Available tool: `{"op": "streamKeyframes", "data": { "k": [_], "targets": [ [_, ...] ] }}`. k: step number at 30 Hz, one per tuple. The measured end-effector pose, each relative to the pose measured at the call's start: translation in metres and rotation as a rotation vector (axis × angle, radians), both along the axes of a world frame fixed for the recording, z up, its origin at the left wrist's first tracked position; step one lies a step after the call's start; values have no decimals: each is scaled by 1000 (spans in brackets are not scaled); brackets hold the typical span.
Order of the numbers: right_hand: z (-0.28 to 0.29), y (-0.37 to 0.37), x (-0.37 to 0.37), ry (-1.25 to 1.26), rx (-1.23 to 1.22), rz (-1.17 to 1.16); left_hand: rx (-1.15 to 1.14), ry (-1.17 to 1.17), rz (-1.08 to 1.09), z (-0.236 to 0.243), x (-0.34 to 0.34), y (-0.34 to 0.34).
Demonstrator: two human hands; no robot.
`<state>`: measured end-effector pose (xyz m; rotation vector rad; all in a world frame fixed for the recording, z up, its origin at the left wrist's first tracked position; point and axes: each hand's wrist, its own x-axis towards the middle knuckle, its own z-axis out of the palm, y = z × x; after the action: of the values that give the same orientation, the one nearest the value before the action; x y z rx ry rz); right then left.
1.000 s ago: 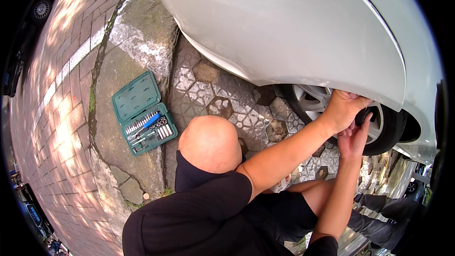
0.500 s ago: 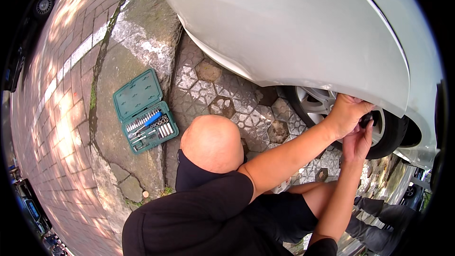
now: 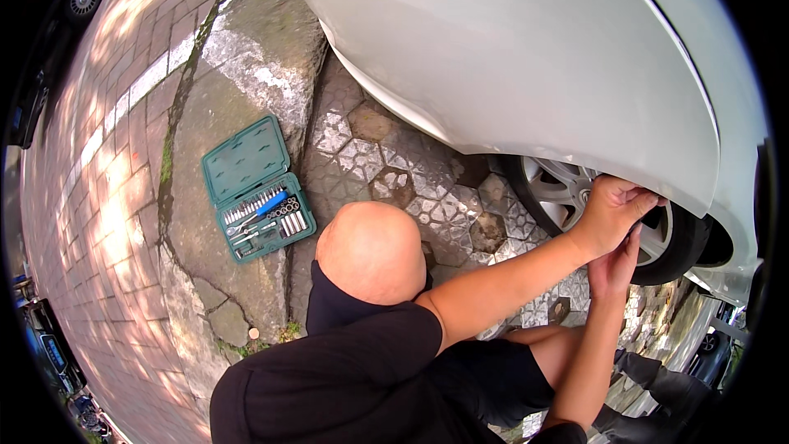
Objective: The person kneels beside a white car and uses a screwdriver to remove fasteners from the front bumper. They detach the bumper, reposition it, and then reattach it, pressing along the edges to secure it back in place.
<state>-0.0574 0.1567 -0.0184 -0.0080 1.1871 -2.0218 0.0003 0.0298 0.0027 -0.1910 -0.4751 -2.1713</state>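
Observation:
In front of the wheel (image 3: 559,191) of a pale silver car, my two hands are close together. My left hand (image 3: 615,212) is closed, its thumb and fingers pinched by the lower edge of the fender (image 3: 575,57). Just below it my right hand (image 3: 612,270) has its fingers bent upward and brought together, near the left fingers. Whatever lies between the hands is mostly hidden; only a small dark bit shows there. A green socket set case (image 3: 246,163) lies with its lid raised on the stone kerb, holding sockets and a blue-handled tool (image 3: 272,205).
My bent knee (image 3: 371,251) is between the case and the wheel. Hexagonal paving (image 3: 427,197) runs under the car. Beyond the stone kerb (image 3: 238,90) lies brick paving (image 3: 107,222). Another person's dark trousered legs (image 3: 666,386) show at the lower right.
Both hands have shifted slightly in the picture, along with the whole scene. The round black piece seen between them is now mostly covered by my fingers. The socket case remains on the kerb.

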Motion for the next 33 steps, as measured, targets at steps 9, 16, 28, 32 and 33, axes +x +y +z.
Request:
{"op": "streamKeyframes", "data": {
  "k": [9,16,28,32,33],
  "targets": [
    [-64,39,7,32,468,509,97,-538,66,-127,-2,28],
    [-211,-23,75,127,903,960,395,-1151,355,-284,94,-6],
    [-319,-110,289,302,459,1110,753,-1710,933,-403,324,-120],
    [-308,-123,253,594,584,1214,430,-2405,721,-359,310,-134],
    [-311,-123,243,725,552,1113,404,-2379,749,-354,307,-129]
  ]
}}
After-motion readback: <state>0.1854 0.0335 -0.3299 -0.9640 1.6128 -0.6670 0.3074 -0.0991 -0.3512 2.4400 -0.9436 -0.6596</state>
